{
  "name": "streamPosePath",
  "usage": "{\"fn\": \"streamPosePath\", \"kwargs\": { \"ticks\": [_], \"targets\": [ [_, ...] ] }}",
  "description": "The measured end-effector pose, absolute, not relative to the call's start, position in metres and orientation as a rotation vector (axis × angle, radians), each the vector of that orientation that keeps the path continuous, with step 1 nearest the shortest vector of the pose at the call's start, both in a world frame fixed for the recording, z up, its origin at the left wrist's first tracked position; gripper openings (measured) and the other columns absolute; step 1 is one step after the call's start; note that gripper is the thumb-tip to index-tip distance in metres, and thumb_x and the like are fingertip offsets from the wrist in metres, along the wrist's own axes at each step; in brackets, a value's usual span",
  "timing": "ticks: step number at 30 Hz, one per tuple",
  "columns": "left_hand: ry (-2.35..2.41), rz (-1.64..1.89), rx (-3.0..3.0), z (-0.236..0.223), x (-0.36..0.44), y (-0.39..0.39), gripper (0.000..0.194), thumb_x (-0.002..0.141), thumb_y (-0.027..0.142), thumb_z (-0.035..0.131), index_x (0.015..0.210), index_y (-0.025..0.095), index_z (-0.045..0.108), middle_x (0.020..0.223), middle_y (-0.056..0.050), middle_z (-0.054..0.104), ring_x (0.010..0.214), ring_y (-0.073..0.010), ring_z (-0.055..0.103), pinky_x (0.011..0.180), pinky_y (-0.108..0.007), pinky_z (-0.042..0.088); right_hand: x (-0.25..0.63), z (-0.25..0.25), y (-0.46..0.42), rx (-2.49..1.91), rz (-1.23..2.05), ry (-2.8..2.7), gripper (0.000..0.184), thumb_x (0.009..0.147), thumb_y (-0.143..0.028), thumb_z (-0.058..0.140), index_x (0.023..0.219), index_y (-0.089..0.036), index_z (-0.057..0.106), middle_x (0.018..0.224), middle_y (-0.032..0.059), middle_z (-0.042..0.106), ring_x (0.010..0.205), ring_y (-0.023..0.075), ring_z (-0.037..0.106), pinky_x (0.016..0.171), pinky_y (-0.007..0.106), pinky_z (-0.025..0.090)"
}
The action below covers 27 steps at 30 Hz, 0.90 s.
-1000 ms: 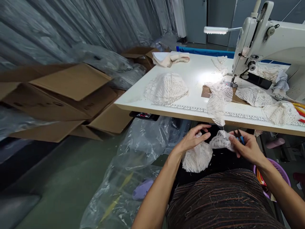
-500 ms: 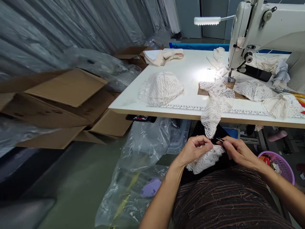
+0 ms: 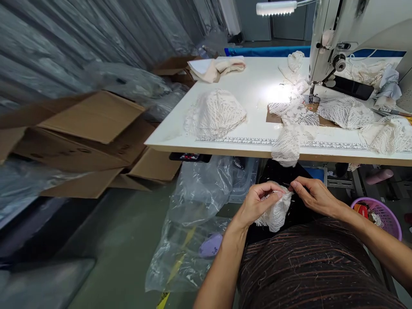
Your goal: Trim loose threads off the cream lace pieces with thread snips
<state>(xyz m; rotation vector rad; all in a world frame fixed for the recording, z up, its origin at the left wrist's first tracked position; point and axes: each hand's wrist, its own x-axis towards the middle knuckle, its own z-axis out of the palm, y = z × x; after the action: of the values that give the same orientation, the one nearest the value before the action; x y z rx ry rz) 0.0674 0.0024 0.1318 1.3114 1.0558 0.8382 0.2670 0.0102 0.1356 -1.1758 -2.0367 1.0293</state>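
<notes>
White lace fabric point(image 3: 276, 214) hangs over my lap, its upper edge pinched between the thumb and fingers of my left hand point(image 3: 262, 201). My right hand point(image 3: 310, 193) is closed round small thread snips point(image 3: 286, 184), mostly hidden in the fingers; their thin dark tip points left at the lace edge. Just above, a separate lace piece point(image 3: 286, 146) droops over the table's front edge, and it joins more lace lying by the needle of the sewing machine point(image 3: 328, 56). No thread between this drooping piece and my hands can be made out.
A stack of lace pieces point(image 3: 220, 113) sits on the white table point(image 3: 174, 128), left of the machine. More lace point(image 3: 346, 112) and a dark phone-like slab point(image 3: 354, 88) lie right. Open cardboard boxes point(image 3: 93, 116), plastic sheeting point(image 3: 199, 193) and a purple basket point(image 3: 391, 214) stand around.
The hanging lace piece, earlier drawn down to a point at my left hand, now sits higher and apart from it. My right hand has shifted slightly left and up; the snips show less.
</notes>
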Motion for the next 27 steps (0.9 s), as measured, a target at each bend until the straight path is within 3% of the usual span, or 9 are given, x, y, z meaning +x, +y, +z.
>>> {"fn": "streamPosePath", "kwargs": {
  "ticks": [11, 14, 16, 18, 21, 27],
  "targets": [
    [1.023, 0.839, 1.157, 0.128, 0.07, 0.001, 0.036, 0.07, 0.05, 0.078, 0.072, 0.015, 0.07, 0.067, -0.001, 0.063, 0.06, -0.0113, 0.052, 0.058, -0.023, 0.042, 0.259, 0.135, 0.003, -1.212, 0.945, -2.074, 0.037, 0.098, -0.041, 0.041, 0.071, -0.02, 0.054, 0.059, -0.0021, 0.048, 0.051, 0.0112, 0.037, 0.053, 0.025, 0.026],
    [1.003, 0.833, 1.158, 0.125, 0.073, 0.0, 0.036, 0.071, 0.05, 0.077, 0.071, 0.015, 0.071, 0.069, -0.002, 0.064, 0.062, -0.0121, 0.053, 0.059, -0.024, 0.042, 0.258, 0.133, 0.001, -1.238, 1.04, -1.972, 0.039, 0.098, -0.045, 0.04, 0.071, -0.02, 0.054, 0.06, -0.0026, 0.047, 0.053, 0.0111, 0.037, 0.053, 0.025, 0.028],
    [0.985, 0.823, 1.149, 0.122, 0.074, 0.0, 0.037, 0.07, 0.051, 0.077, 0.072, 0.014, 0.071, 0.069, -0.002, 0.064, 0.063, -0.0128, 0.054, 0.061, -0.025, 0.043, 0.259, 0.132, 0.0, -1.186, 1.196, -1.891, 0.036, 0.095, -0.051, 0.045, 0.081, -0.02, 0.058, 0.066, -0.0026, 0.05, 0.056, 0.0108, 0.04, 0.054, 0.024, 0.032],
    [0.971, 0.826, 1.137, 0.118, 0.073, 0.001, 0.04, 0.071, 0.053, 0.077, 0.075, 0.014, 0.071, 0.073, -0.003, 0.066, 0.067, -0.0147, 0.058, 0.064, -0.026, 0.045, 0.261, 0.13, -0.001, -1.133, 1.402, -1.807, 0.038, 0.089, -0.056, 0.055, 0.088, -0.018, 0.06, 0.066, -0.0034, 0.051, 0.056, 0.0102, 0.041, 0.053, 0.023, 0.034],
    [1.046, 0.835, 1.203, 0.111, 0.064, 0.003, 0.043, 0.074, 0.056, 0.073, 0.092, 0.016, 0.071, 0.089, -0.006, 0.07, 0.08, -0.0189, 0.063, 0.073, -0.029, 0.049, 0.271, 0.13, 0.0, -1.129, 1.608, -1.678, 0.043, 0.081, -0.06, 0.064, 0.078, -0.017, 0.06, 0.063, -0.0034, 0.05, 0.057, 0.0103, 0.041, 0.051, 0.022, 0.035],
    [1.382, 0.655, 1.582, 0.104, 0.034, -0.001, 0.034, 0.085, 0.04, 0.064, 0.112, 0.018, 0.063, 0.117, -0.01, 0.069, 0.11, -0.0257, 0.062, 0.097, -0.039, 0.046, 0.296, 0.143, 0.008, -1.17, 1.562, -1.495, 0.04, 0.076, -0.057, 0.07, 0.07, -0.018, 0.061, 0.063, -0.003, 0.051, 0.057, 0.0101, 0.041, 0.052, 0.023, 0.034]
  ]
}}
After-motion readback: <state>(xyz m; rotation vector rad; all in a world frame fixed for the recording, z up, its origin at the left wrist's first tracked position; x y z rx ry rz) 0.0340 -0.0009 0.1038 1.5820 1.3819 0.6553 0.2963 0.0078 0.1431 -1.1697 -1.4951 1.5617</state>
